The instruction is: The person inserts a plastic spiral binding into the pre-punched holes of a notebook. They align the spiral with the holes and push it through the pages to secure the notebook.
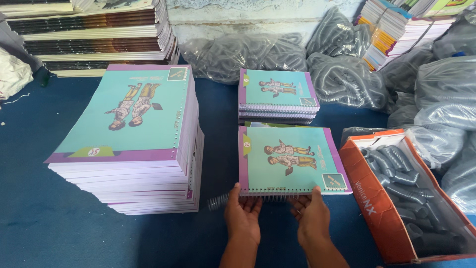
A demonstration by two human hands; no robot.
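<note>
From the head view, left hand (242,214) and right hand (311,214) pinch the near edge of the book (291,160) on the blue mat, where its spiral (233,200) could snag or skip holes and pull out.

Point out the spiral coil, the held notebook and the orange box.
spiral coil (218,201): head view, its exposed left end.
held notebook (290,159): head view, cover centre.
orange box (369,198): head view, left wall.

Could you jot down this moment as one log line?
left hand: holds near edge of booklet | right hand: same edge | spiral coil: at that edge | tall booklet stack: left
</note>
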